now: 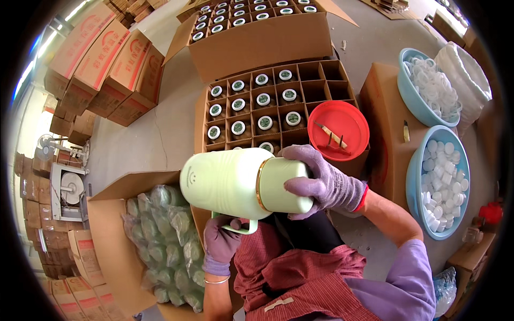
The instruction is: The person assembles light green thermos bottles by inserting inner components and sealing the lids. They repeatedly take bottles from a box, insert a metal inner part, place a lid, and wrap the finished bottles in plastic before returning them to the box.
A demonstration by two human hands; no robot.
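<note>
A big pale green thermos jug (222,179) lies on its side in the air before me, base to the left. My left hand (220,243), in a grey-purple glove, is closed around its handle (248,226) below the body. The jug's lid (285,184), on the right past a gold ring, is gripped by my gloved right hand (327,184). The lid sits against the body; whether it is screwed tight cannot be seen. Behind the jug stands a divided carton (316,75) with white-topped containers in many cells.
Left of me, an open carton (126,187) holds plastic-wrapped green items. A red bowl (338,125) with a small tool inside rests on the divided carton's corner. On the right are blue basins of clear rings (405,80) and white caps (412,182). Another filled carton (262,45) stands beyond.
</note>
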